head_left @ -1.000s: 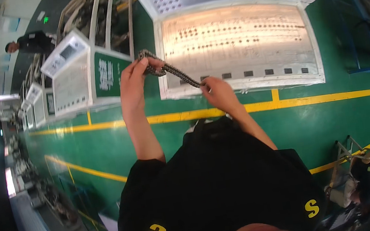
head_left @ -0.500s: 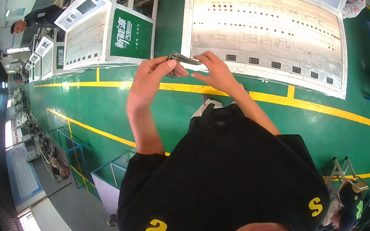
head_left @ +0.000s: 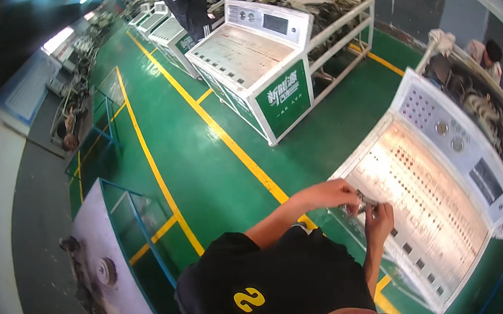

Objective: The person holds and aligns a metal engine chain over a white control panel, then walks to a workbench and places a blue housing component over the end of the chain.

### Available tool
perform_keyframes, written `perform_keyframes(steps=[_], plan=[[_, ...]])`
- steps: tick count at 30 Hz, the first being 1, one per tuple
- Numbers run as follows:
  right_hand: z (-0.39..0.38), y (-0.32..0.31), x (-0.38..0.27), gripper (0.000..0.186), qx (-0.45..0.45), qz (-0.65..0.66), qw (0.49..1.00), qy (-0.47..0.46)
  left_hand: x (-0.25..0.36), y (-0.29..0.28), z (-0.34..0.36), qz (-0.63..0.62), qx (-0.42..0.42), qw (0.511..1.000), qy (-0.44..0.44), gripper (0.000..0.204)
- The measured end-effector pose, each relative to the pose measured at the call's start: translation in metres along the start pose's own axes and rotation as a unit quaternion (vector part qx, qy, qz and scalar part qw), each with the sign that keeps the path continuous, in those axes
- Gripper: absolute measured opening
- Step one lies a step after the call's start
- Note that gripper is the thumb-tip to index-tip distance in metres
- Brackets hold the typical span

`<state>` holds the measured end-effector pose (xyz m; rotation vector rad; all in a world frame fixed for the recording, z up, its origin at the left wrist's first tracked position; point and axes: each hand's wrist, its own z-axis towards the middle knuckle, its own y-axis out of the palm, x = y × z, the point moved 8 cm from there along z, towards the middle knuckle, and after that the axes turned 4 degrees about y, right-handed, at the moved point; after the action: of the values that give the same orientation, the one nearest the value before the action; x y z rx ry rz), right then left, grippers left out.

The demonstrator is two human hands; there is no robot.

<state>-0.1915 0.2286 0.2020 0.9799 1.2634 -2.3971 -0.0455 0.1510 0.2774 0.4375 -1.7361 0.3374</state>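
Up against the near left edge of the sloped control panel, both my hands meet on a small dark grey, shiny metal-looking piece. Its exact kind is too small to make out. From the left, my left hand grips one end of it, fingers curled. My right hand is just nearer and to the right, thumb and fingers pinched on the other end. Fingers cover much of the piece. The panel below carries rows of small sockets, a line of black switches, two round gauges and a dark screen.
Another console with a green side stands ahead, beside a white frame of machine parts. A person in a dark jacket stands behind it. At left is a pale-topped table with metal parts. Yellow lines mark the green floor.
My view has swung left, so the near panel now sits at lower right. Both hands still hold the grey piece and have come closer together. The person behind the far console shows more fully.
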Motion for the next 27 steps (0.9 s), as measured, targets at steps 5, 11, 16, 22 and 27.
perform_keyframes(steps=[5,11,16,22,27], plan=[[-0.008,-0.015,0.005,0.014,-0.007,-0.053,0.999,0.007,-0.049,-0.006,-0.014,0.017,-0.046,0.999,0.0,0.027],[-0.015,-0.048,-0.026,0.018,0.018,-0.022,0.999,0.038,-0.108,-0.01,0.005,0.211,-0.102,0.972,0.004,0.039],[-0.004,-0.061,-0.059,0.033,0.036,-0.05,0.997,-0.035,-0.151,0.004,0.041,0.24,-0.074,0.968,0.013,0.061],[-0.011,-0.095,-0.061,0.033,0.07,-0.1,0.992,-0.038,-0.12,0.045,0.08,0.224,-0.104,0.958,0.145,0.074],[-0.038,-0.118,-0.059,0.041,0.068,-0.162,0.983,-0.059,-0.087,0.099,0.098,0.171,-0.208,0.932,0.24,0.063]])
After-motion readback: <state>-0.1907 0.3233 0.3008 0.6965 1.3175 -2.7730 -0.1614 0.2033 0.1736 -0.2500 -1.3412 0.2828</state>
